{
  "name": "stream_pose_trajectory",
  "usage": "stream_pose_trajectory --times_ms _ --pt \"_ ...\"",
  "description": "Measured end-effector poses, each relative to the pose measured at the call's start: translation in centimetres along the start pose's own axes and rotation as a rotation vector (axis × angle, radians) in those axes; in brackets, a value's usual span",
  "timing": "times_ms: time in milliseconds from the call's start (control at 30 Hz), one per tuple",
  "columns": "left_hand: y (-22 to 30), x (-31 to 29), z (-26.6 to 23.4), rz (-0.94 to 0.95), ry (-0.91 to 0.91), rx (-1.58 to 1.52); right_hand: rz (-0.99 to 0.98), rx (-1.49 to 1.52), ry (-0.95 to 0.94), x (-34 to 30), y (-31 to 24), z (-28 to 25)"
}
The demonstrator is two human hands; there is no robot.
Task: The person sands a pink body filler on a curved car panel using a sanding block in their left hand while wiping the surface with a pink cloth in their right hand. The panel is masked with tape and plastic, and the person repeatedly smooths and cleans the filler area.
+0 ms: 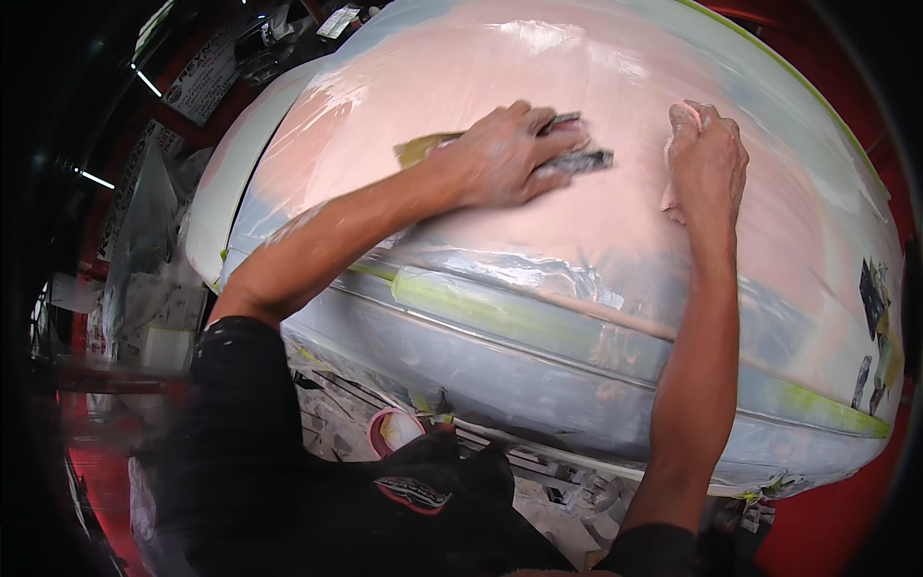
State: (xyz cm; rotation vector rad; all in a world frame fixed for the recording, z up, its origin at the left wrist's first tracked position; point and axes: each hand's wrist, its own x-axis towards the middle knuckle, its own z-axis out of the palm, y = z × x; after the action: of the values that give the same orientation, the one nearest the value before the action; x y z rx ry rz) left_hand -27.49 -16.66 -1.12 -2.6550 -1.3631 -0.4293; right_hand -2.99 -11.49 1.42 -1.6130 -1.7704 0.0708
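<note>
My left hand (505,159) is wrapped over a dark sanding block (580,162), pressing it on a broad curved car body panel (596,226). A strip of yellowish sandpaper (423,148) sticks out on the wrist side of the hand. The panel is wet and glossy, pink in the middle with pale grey-blue areas around it. To the right, my right hand (710,163) is closed around a pink wet cloth (670,199), held against or just over the same panel. How much of the cloth lies inside the fist is hidden.
Yellow-green masking tape (500,300) runs along the panel's near edge. Dark sandpaper scraps (873,298) cling to its right side. Below the near edge, a pink bucket (392,432) stands beside my torso. Plastic sheeting (144,216) hangs at the left.
</note>
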Motion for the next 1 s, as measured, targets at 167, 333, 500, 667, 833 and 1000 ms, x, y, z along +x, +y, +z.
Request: stream_pose_trajectory --times_ms 167,333,500,667,833,1000 --pt "-3.6 -0.2 -0.5 0.038 -0.011 0.02 -0.069 0.049 -0.023 -1.0 -2.8 -0.3" --pt "-15.3 14.0 3.6 -0.334 -0.059 0.197 -0.134 0.02 -0.064 -1.6 -4.1 0.3" --pt "-12.3 12.9 3.1 -0.414 -0.062 0.097 -0.065 0.031 -0.049 -1.1 -2.3 0.4" --pt "-2.9 0.3 0.0 -0.001 -0.013 0.005 -0.08 0.009 -0.046 -1.5 -1.9 0.0" --pt "-10.0 5.3 3.3 0.031 0.115 0.132 -0.222 0.086 -0.105 -4.2 -4.8 0.3" --pt "-18.3 17.9 4.8 -0.505 -0.028 0.223 -0.241 -0.008 -0.137 -4.5 -5.2 0.6"
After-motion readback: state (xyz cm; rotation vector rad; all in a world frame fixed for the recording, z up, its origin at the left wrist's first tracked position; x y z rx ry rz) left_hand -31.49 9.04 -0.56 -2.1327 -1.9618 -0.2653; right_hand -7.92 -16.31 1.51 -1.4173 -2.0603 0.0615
